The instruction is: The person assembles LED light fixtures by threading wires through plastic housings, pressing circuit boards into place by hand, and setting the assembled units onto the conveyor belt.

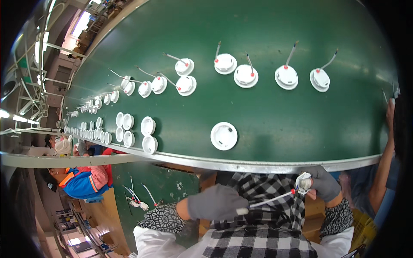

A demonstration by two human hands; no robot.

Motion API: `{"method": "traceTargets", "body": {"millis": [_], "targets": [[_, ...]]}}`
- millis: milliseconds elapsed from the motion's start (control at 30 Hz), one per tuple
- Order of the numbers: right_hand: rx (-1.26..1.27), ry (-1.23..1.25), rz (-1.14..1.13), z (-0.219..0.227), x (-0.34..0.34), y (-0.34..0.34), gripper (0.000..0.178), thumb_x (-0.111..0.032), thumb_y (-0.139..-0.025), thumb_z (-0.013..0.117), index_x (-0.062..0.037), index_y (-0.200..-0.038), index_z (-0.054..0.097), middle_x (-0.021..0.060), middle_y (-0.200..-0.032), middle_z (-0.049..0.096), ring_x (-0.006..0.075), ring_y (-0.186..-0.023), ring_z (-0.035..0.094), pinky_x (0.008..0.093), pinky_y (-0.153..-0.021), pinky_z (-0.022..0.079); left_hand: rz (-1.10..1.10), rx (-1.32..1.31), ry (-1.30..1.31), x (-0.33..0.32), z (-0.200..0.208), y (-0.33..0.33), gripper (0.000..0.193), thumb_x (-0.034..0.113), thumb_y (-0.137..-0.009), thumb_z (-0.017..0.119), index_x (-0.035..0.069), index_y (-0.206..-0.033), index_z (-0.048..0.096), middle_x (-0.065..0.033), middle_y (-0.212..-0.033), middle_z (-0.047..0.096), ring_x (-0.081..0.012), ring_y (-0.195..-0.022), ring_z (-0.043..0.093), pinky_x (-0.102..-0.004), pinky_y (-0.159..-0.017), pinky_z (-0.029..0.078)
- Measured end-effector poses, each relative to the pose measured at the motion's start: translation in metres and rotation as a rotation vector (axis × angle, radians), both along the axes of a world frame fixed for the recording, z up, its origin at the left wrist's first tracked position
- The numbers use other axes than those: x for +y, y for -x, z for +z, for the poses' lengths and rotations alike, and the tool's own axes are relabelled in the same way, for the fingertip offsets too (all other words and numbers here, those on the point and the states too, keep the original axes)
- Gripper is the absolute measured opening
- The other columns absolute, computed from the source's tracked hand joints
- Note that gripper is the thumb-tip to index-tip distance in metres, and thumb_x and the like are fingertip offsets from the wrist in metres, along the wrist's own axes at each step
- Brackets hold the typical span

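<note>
In my lap, over a black-and-white checked apron (262, 241), I hold a small white fitting with a white cable (275, 199). My right hand (325, 184), in a grey glove with bare fingertips, is closed on the white fitting (303, 183), beside the red collar where the cable enters. My left hand (217, 204), gloved the same way, is closed at the cable's far end, the thumb pressed on it; its other fingers are partly hidden. On the bench in front lies a single white round cap (224, 136), inner side up.
The green bench (266, 116) has a metal front edge (258, 165). Several white round fittings with upright cables (286, 77) line it, and white caps (149, 144) stand left. More cabled parts (138, 204) lie on a lower green surface. People work left and right; a yellow crate (365, 230) sits lower right.
</note>
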State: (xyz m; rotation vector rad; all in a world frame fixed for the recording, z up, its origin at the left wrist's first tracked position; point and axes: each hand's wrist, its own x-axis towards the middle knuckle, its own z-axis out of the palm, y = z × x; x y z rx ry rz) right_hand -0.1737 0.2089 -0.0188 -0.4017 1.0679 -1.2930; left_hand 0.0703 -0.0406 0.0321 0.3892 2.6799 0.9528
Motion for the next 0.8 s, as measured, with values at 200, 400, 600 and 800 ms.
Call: {"method": "traceTargets", "body": {"millis": [200, 400, 600, 800], "targets": [[0.027, -0.074, -0.816, 0.003, -0.001, -0.013, 0.029, -0.026, -0.091, 0.056, -0.0065, -0.112, 0.055, -0.0023, -0.058, 0.046, 0.0056, -0.039, 0.039, 0.0189, -0.037, 0.031, 0.808, 0.296, 0.076, -0.084, -0.001, 0.041, 0.031, 0.019, -0.09, 0.047, 0.007, -0.116, 0.06, -0.0118, -0.096, 0.062, -0.029, -0.096, 0.059, -0.0352, -0.081, 0.048], [0.111, 0.209, -0.791, 0.006, -0.041, -0.029, 0.028, -0.025, -0.094, 0.053, -0.0044, -0.112, 0.05, 0.0027, -0.061, 0.047, 0.0089, -0.043, 0.041, 0.021, -0.04, 0.032, 0.753, 0.172, -0.25, -0.096, -0.047, 0.065, 0.028, 0.015, -0.086, 0.056, 0.007, -0.113, 0.064, -0.0106, -0.087, 0.064, -0.0176, -0.081, 0.061, -0.0321, -0.072, 0.048], [1.18, 0.495, -0.897, 0.011, -0.116, -0.069, 0.01, -0.005, -0.084, 0.06, 0.0033, -0.083, 0.054, 0.013, -0.081, 0.058, 0.0196, -0.069, 0.052, 0.0309, -0.064, 0.044, 1.023, 0.278, -0.5, -0.003, -0.035, 0.075, 0.033, 0.016, -0.083, 0.056, 0.003, -0.113, 0.062, -0.0091, -0.078, 0.062, -0.0121, -0.064, 0.056, -0.0287, -0.057, 0.045], [1.083, 0.432, -1.288, 0.003, -0.101, -0.072, 0.015, -0.01, -0.086, 0.061, 0.0021, -0.093, 0.054, 0.0071, -0.076, 0.055, 0.0146, -0.065, 0.052, 0.0279, -0.06, 0.045, 0.781, -0.014, -1.137, 0.037, -0.022, 0.065, 0.062, 0.031, -0.086, 0.063, -0.003, -0.134, 0.042, -0.0109, -0.116, 0.057, -0.0151, -0.106, 0.053, -0.0299, -0.088, 0.046]]}}
